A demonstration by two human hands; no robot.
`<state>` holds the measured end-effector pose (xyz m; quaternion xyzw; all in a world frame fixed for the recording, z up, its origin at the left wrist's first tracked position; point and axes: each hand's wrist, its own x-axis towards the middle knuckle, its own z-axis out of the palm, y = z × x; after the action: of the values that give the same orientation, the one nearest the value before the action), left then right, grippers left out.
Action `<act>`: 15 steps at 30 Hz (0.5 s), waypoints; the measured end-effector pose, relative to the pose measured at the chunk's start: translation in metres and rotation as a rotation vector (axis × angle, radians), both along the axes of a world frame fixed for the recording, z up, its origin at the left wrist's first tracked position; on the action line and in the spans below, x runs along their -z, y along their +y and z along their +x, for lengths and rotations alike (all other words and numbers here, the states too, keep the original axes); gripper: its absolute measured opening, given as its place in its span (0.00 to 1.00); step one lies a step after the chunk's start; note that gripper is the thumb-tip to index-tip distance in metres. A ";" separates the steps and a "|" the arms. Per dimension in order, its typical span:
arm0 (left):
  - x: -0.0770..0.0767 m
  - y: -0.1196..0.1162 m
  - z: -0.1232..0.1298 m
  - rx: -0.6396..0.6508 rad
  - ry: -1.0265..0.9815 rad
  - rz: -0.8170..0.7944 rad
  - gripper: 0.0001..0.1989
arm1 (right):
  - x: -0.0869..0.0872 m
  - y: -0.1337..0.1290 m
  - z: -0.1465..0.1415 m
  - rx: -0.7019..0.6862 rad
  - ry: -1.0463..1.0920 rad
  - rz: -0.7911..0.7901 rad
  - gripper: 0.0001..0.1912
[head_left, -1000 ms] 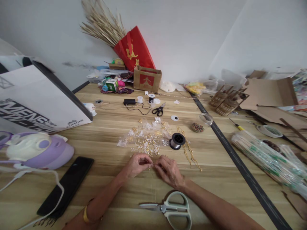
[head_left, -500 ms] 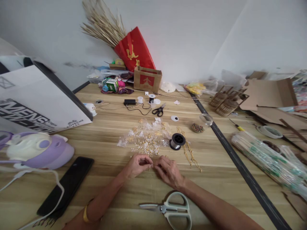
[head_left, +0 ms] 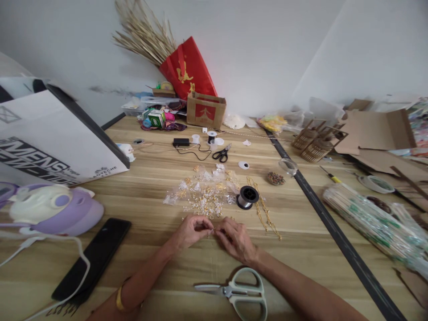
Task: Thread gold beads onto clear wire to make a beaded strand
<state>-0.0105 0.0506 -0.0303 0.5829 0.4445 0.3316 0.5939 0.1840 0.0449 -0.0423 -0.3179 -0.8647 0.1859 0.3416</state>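
My left hand [head_left: 194, 231] is closed, thumb and forefinger pinching a tiny shiny charm [head_left: 209, 232] too small to name surely. Almost touching it, my right hand [head_left: 236, 238] is also closed in a pinch; what it grips is mostly hidden by the fingers. Just beyond the hands lies a spread of gold and clear jewellery findings [head_left: 207, 200], some in small plastic bags. A black spool of silvery wire [head_left: 247, 197] stands right of them, beside a gold chain [head_left: 265, 216]. Pale-handled scissors [head_left: 245, 292] rest below my right hand, blades pointing left.
A black phone [head_left: 93, 258] lies at left under a white cable, near a purple-and-white device [head_left: 63, 209] and a large white box [head_left: 56, 138]. Black scissors [head_left: 221, 154] and a dish of beads [head_left: 276, 178] sit farther back. Wrapped sticks [head_left: 371, 223] are at right.
My hands stay almost in place, fingertips close together. The small piece at my left fingertips has shifted very slightly.
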 end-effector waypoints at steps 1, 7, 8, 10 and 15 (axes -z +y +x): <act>0.001 0.000 0.000 0.002 0.001 0.006 0.06 | 0.000 0.000 0.000 -0.001 -0.004 0.000 0.05; 0.005 0.000 0.000 -0.007 -0.012 0.006 0.06 | -0.001 0.000 0.000 -0.008 -0.013 0.000 0.06; 0.004 0.000 0.000 -0.009 -0.013 0.004 0.06 | 0.000 0.000 0.000 -0.008 -0.014 0.002 0.06; 0.001 0.000 0.000 -0.011 -0.013 0.001 0.07 | 0.001 0.000 0.000 -0.012 -0.015 0.006 0.06; -0.003 -0.001 0.001 -0.016 -0.014 -0.023 0.09 | 0.001 0.000 0.000 -0.015 -0.006 0.019 0.06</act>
<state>-0.0091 0.0500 -0.0272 0.5702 0.4488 0.3350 0.6011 0.1838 0.0452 -0.0435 -0.3089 -0.8697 0.1795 0.3405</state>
